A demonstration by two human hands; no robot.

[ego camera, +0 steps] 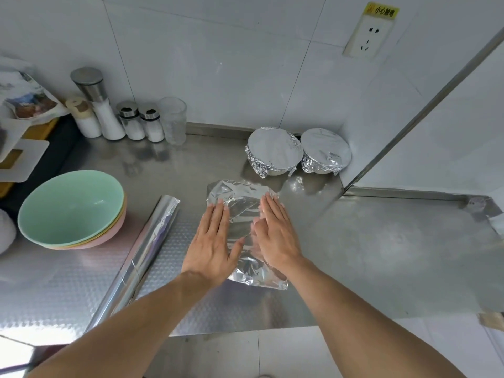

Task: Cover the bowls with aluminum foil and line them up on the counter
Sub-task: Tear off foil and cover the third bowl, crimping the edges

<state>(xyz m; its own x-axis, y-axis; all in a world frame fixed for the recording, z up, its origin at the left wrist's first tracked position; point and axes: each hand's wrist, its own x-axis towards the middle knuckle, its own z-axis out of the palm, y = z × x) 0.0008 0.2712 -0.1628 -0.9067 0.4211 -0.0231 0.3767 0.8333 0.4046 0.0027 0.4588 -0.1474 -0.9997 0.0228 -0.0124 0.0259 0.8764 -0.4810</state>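
Head view, left hand [211,238] and right hand [275,230] pressing flat, fingers straight, on crinkled foil sheet [242,211], two foil-wrapped round bowls [275,150] sitting behind, on steel counter [395,255].

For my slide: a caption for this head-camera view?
Both hands press a foil sheet flat beside two foil-covered bowls.

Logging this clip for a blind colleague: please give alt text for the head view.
Both hands, left hand and right hand, press flat on a foil sheet on a steel counter. Two foil-covered bowls sit by the back wall; stacked pastel bowls and a foil roll lie left.
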